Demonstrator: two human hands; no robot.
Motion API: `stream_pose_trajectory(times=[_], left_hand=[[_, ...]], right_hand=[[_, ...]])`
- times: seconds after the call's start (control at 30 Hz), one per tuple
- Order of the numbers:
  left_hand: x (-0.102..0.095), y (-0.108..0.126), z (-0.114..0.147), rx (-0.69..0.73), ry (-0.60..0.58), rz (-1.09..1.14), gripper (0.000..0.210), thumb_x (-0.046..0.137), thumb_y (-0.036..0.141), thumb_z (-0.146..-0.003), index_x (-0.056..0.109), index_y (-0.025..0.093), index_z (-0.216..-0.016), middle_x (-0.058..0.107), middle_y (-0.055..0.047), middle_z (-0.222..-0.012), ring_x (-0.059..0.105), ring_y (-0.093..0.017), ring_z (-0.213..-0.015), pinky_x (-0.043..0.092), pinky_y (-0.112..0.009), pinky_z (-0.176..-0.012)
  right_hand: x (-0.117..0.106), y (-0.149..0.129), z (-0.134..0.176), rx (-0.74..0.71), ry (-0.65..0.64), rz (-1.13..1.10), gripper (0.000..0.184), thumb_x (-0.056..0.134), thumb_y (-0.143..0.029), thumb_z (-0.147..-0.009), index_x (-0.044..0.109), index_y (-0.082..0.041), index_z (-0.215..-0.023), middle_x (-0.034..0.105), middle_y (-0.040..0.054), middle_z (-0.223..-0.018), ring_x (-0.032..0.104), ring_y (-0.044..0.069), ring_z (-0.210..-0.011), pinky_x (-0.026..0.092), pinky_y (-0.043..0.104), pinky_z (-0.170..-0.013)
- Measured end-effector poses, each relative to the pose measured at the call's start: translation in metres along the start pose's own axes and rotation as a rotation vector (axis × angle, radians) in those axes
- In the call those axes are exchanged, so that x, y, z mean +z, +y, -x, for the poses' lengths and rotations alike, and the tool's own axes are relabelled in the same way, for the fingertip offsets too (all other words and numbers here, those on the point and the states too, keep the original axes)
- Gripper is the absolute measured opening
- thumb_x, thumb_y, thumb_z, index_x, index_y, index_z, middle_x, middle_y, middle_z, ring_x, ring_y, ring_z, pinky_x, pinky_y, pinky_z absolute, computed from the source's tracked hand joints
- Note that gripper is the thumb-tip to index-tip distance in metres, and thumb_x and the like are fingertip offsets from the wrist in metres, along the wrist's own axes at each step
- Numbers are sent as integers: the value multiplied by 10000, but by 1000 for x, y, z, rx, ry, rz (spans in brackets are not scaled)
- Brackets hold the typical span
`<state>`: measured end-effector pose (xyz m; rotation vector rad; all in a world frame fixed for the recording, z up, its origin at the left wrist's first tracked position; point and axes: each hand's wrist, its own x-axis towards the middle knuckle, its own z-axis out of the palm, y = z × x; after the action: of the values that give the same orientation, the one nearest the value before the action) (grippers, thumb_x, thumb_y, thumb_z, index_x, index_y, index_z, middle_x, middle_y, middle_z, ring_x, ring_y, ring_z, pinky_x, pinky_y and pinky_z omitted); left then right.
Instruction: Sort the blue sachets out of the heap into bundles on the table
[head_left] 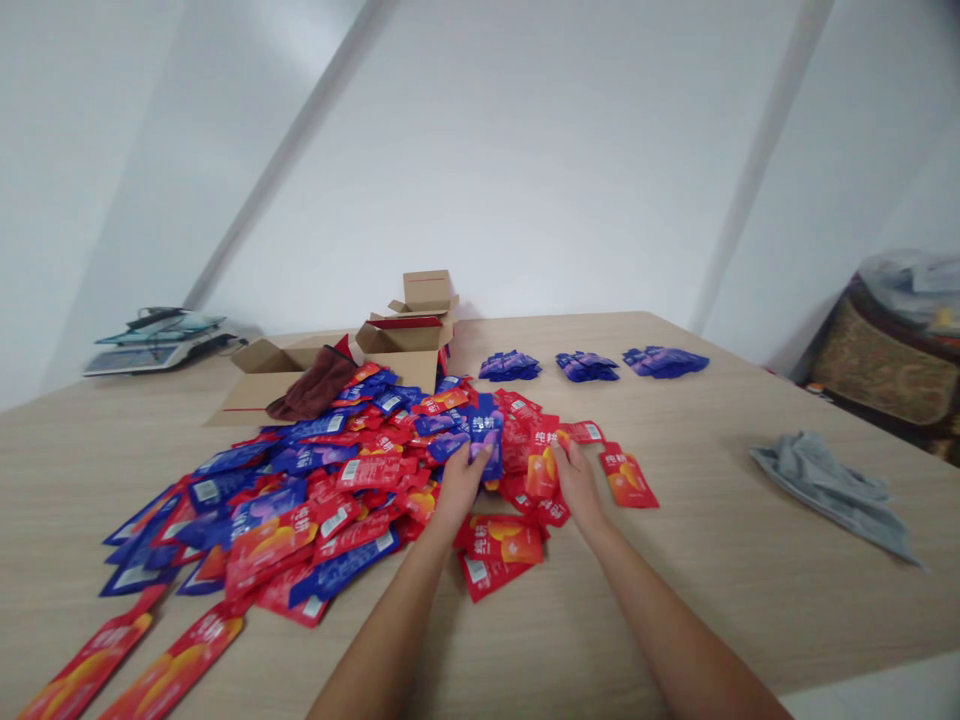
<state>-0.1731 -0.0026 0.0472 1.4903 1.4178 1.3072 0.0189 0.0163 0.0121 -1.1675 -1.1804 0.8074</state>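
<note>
My left hand [462, 478] is closed on a blue packet [487, 425], gripped near its lower end with the printed front toward me. To the right, my right hand [577, 478] pinches the edge of a red packet [541, 470] with an orange fruit picture. Both hands are at the right side of a large mixed pile of red and blue packets [367, 442]. Beside my right hand a single red packet [628, 478] lies flat on the table. Between my forearms rest a few more red packets [504, 542].
Three small stacks of blue packets [587, 366] lie in a row farther back. Open cardboard boxes [405, 340] stand behind the pile, with a brown cloth [315, 385] over one. A scale [157, 350] is at the far left; a grey cloth [836, 490] lies to the right.
</note>
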Motion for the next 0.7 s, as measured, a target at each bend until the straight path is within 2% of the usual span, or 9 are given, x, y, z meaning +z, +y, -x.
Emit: stream_pose_trajectory(times=[0.07, 0.13, 0.23, 0.3, 0.4, 0.43, 0.57, 0.63, 0.7], left_hand=[[5, 2, 1, 39, -9, -24, 336, 532, 484, -791, 590, 153, -788, 625, -25, -764, 565, -171, -739, 442, -281, -722], [15, 6, 3, 79, -116, -31, 348, 511, 497, -805, 595, 159, -827, 629, -22, -783, 562, -165, -733, 445, -275, -713], [27, 11, 3, 177, -262, -69, 350, 427, 479, -859, 608, 179, -854, 625, -22, -769, 557, -163, -721, 451, -285, -733], [23, 10, -2, 259, -197, -195, 341, 374, 426, -892, 610, 184, -848, 620, -45, -789, 560, -184, -774, 440, -319, -799], [-1, -1, -19, 329, 40, -573, 248, 428, 272, -861, 591, 154, -1007, 601, -118, -1036, 513, -249, -1032, 359, -400, -952], [-10, -7, -25, 315, 73, -710, 293, 457, 203, -825, 563, 135, -1089, 572, -142, -1126, 476, -267, -1107, 330, -419, -983], [-36, -25, -43, 243, -21, -1028, 502, 422, 27, -740, 489, 97, -1233, 532, -166, -1241, 442, -266, -1190, 322, -407, -1003], [-36, -24, -45, 240, -17, -1047, 501, 360, 11, -771, 474, 76, -1255, 549, -177, -1226, 470, -260, -1169, 335, -395, -998], [-25, -17, -40, 232, 33, -1006, 516, 310, 3, -790, 437, 50, -1288, 549, -202, -1226, 494, -266, -1147, 356, -402, -984]], right_hand=[[-6, -4, -5, -138, 61, 90, 385, 576, -439, -771, 556, -214, -1082, 606, 68, -1137, 514, 240, -1096, 353, 443, -995], [-1, -11, -6, -178, 9, 34, 463, 631, -429, -736, 541, -211, -1135, 569, 72, -1224, 466, 238, -1175, 332, 427, -1022], [15, -18, -1, 48, -231, -255, 384, 659, -429, -717, 608, -212, -1031, 657, 46, -1080, 576, 239, -1041, 441, 394, -907], [23, -18, 4, 228, -268, -489, 341, 681, -416, -699, 626, -219, -972, 698, 19, -946, 640, 222, -880, 497, 364, -793], [24, -13, 8, 398, -106, -734, 309, 727, -346, -658, 617, -246, -929, 708, -31, -825, 657, 176, -724, 524, 317, -711], [22, -12, 7, 443, -68, -782, 290, 732, -321, -654, 613, -251, -910, 706, -41, -793, 656, 164, -690, 529, 308, -699], [14, -8, 5, 554, -88, -922, 228, 690, -268, -701, 596, -266, -909, 705, -49, -778, 660, 151, -677, 539, 308, -700], [11, -11, 5, 571, -116, -963, 196, 655, -269, -734, 594, -266, -920, 708, -45, -795, 668, 154, -719, 537, 320, -735], [11, -15, 6, 589, -167, -971, 168, 620, -310, -766, 603, -246, -920, 711, -20, -811, 672, 174, -775, 532, 345, -771]])
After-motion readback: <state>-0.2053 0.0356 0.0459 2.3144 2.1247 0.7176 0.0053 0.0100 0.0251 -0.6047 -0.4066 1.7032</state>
